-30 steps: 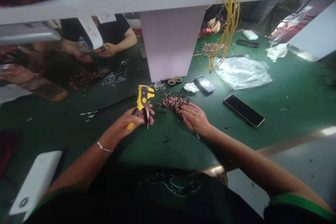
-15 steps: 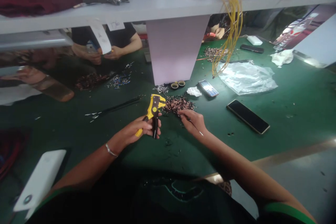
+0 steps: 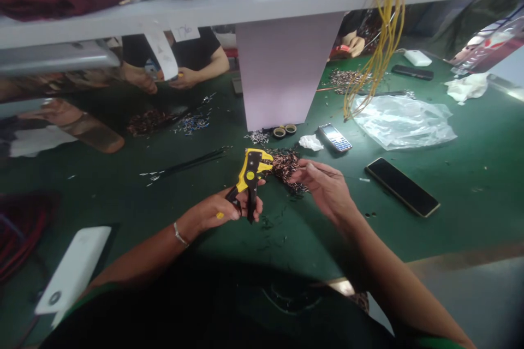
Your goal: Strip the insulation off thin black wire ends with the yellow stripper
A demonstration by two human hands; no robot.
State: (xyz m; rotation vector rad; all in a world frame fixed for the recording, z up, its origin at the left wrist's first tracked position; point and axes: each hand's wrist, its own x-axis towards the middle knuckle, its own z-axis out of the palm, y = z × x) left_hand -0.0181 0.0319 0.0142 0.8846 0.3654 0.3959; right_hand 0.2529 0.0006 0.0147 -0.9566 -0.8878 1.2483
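Note:
In the head view my left hand is closed around the handles of a yellow and black wire stripper, its jaws pointing right. Just past the jaws lies a heap of small copper-coloured and black wire pieces. Beside that heap, my right hand pinches a thin dark wire, which sticks out to the right and ends in a pale tip. Whether the wire's other end touches the jaws I cannot tell.
A black phone lies to the right, with a keypad phone and crumpled tissue behind the heap. Dark wires lie left. Yellow wires hang from the white shelf. A co-worker's arms show across the table.
My right hand has lifted from the heap and turned, its thin wire now pointing right instead of down along the wrist. The stripper stays in my left hand. The view has shifted slightly.

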